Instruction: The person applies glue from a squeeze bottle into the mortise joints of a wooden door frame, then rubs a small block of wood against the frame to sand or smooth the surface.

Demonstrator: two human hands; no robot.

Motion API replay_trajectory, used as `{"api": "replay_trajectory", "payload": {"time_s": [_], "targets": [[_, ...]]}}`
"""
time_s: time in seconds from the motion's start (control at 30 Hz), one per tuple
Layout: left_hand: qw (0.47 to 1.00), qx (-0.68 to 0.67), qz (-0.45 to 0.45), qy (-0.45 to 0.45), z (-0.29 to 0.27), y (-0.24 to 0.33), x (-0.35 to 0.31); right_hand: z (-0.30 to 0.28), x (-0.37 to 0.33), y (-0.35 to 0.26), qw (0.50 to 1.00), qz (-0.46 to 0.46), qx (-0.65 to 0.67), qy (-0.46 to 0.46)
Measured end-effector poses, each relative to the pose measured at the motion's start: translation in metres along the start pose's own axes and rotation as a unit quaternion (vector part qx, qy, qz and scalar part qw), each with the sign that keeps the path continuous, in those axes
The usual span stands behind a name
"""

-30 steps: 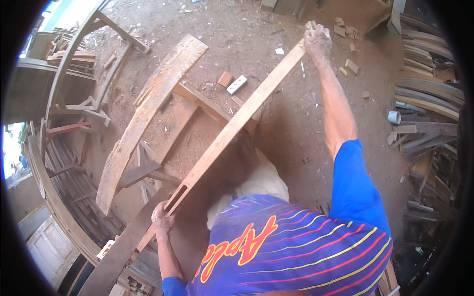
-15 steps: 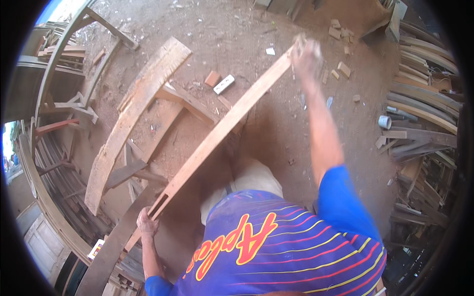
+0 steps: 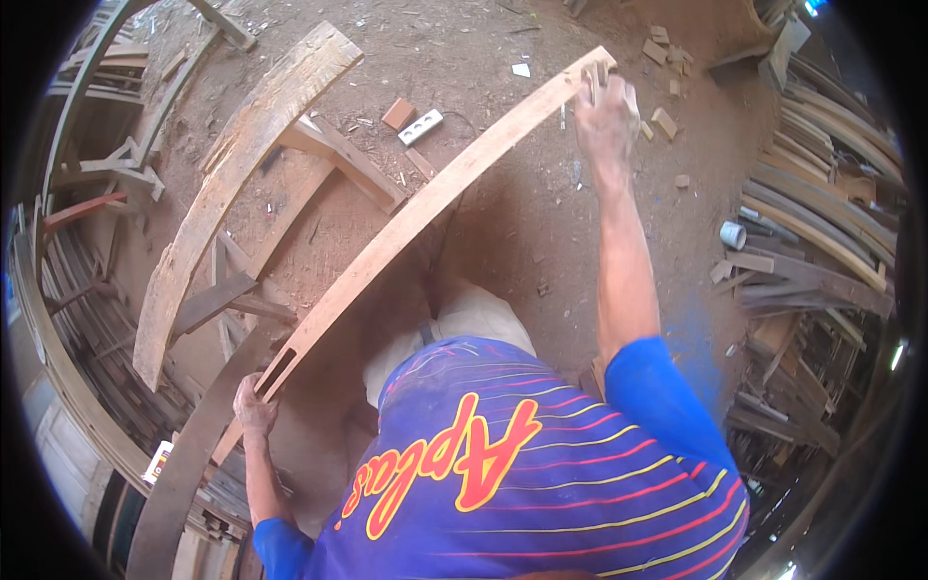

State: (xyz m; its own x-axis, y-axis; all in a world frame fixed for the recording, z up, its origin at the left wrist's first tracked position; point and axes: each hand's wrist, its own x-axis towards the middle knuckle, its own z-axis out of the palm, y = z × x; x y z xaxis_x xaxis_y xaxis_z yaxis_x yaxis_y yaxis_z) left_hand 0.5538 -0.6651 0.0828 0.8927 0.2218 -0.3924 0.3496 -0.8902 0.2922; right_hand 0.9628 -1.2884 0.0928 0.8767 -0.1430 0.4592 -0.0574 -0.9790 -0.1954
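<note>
A long wooden plank (image 3: 406,224) stretches diagonally before me, from lower left to upper right. A dark rectangular slot (image 3: 277,371) is cut through it close to its near end. My left hand (image 3: 255,406) is closed around that end, just below the slot. At the far end my right hand (image 3: 606,121) grips the plank's right edge, its fingers bent against the wood. Left of the plank, a wide, rough-edged curved board (image 3: 237,179) rests on a wooden support frame (image 3: 353,166).
A power strip (image 3: 420,127) and a reddish block (image 3: 397,114) lie on the dirt floor beyond the plank. Stacked curved timber (image 3: 831,208) lines the right side, near a white cup (image 3: 733,235). A dark board (image 3: 184,483) stands at lower left, and wood offcuts (image 3: 663,122) lie at upper right.
The plank's far tip now shows past my right hand, which has shifted slightly and is less blurred. My left hand keeps its hold. The whole view has shifted a little.
</note>
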Motion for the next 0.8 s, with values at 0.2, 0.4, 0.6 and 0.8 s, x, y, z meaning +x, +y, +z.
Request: {"api": "replay_trajectory", "payload": {"time_s": [0.2, 0.4, 0.6, 0.8], "targets": [[1.000, 0.009, -0.018, -0.013, -0.001, 0.000, 0.003, 0.010, 0.070, 0.027, 0.998, 0.033, -0.035, -0.034], [1.000, 0.006, -0.017, -0.014, 0.001, 0.001, -0.005, 0.014, 0.043, 0.022, 0.999, -0.016, 0.001, -0.042], [0.999, 0.034, 0.022, -0.036, -0.024, 0.024, 0.010, 0.012, 0.091, 0.051, 0.994, 0.096, 0.026, -0.037], [0.863, -0.500, 0.061, 0.027, -0.021, 0.253, 0.046, -0.086, -0.106, -0.165, 0.874, -0.211, 0.373, -0.230]]}}
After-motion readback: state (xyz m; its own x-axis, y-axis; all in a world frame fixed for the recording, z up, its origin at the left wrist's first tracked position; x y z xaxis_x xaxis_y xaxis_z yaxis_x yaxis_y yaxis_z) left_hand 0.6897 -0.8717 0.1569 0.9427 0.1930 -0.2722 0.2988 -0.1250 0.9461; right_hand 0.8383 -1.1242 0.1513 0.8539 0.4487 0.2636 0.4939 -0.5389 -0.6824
